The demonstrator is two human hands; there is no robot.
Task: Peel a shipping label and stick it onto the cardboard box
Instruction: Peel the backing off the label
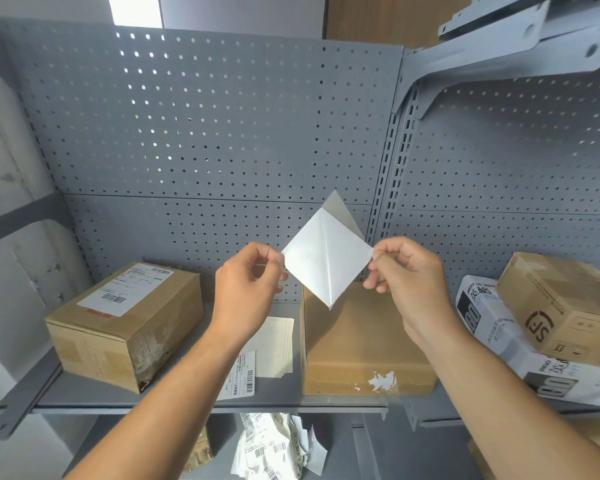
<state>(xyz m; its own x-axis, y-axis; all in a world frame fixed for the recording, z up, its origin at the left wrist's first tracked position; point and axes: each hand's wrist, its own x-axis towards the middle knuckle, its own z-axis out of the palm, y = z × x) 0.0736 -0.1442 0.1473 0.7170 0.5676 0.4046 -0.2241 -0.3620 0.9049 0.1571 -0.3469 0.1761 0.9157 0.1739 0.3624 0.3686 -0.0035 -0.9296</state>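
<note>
Hanging corner-down as a diamond, the shipping label [327, 255] was pinched at its 9 o'clock corner by the left hand [248, 282] and at 3 o'clock by the right hand [404, 278], its backing parting at 12. The plain cardboard box [361, 344] sat directly below at 6, nearer the right hand. A box [565, 306] at 3 o'clock read "SF"; a white parcel [492, 327] read "80".

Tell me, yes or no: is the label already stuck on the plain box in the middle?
No: both the left hand and right hand hold the label in the air above the plain box.
</note>
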